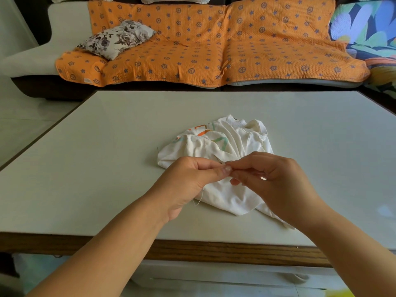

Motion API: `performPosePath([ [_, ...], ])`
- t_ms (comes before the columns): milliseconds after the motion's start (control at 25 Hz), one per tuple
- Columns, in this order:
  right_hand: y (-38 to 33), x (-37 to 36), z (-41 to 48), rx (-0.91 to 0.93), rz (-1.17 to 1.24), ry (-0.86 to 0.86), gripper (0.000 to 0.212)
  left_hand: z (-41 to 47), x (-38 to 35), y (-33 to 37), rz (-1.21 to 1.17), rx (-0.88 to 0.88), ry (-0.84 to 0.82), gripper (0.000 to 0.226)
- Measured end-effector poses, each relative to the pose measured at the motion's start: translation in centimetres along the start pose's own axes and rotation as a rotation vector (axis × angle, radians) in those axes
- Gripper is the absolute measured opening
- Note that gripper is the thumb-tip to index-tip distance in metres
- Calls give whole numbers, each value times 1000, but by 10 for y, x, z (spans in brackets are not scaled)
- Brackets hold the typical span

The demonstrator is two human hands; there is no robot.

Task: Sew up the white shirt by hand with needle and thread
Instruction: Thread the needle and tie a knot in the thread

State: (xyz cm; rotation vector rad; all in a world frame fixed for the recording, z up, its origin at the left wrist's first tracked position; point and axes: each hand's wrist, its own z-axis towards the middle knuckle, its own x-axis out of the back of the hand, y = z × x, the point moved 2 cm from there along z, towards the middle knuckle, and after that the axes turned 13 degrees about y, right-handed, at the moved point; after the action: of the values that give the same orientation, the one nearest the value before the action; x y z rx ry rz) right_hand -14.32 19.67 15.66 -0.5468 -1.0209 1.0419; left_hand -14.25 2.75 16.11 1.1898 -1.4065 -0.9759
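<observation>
The white shirt (216, 146) lies in a crumpled heap on the table (85, 168), right of centre and toward the near edge. It has orange and pale green print on its far left folds and a ribbed collar at the far side. The near part of it is bunched up under my hands.

My left hand (190, 181) comes in from the near left, thumb and forefinger pressed together and pinching a small fold of the cloth. My right hand (276, 179) meets it from the right. Its fingers are curled in, and its thumb and forefinger nip the same fold, tip to tip with my left thumb. A fine pale sliver shows just above where the fingertips meet. It's too small for me to say whether that's the needle.

A loose end of white thread (200, 198) trails down from under my left hand and curls onto the tabletop just beside the shirt's near left edge.

The pale tabletop has a wooden front edge (192, 251) closest to me. Beyond the far side stands a sofa draped in an orange cover (192, 46) dotted with blue stars and wheels. A grey floral cushion (117, 38) rests on its left seat, and a bright leaf-print fabric (364, 28) sits at the far right.
</observation>
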Motion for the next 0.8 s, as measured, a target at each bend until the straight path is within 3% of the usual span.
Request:
performPosePath([
  [280, -2, -1, -1, 138, -118, 144, 16, -1, 2, 0, 16, -42, 4, 20],
  [400, -5, -2, -1, 9, -97, 210, 14, -1, -1, -1, -7, -87, 28, 14],
  [480, -7, -1, 1, -143, -2, 159, 14, 0, -1, -3, -34, -106, 41, 13],
  [600, -4, 2, 3, -294, 124, 88, 13, 3, -1, -10, -252, 68, -9, 12],
  [720, 0, -2, -2, -145, -60, 173, 12, 6, -2, -13, -561, 242, -60, 16],
  [800, -2, -5, -7, 30, -180, 216, 13, 5, -2, -12, -483, 184, -33, 17],
])
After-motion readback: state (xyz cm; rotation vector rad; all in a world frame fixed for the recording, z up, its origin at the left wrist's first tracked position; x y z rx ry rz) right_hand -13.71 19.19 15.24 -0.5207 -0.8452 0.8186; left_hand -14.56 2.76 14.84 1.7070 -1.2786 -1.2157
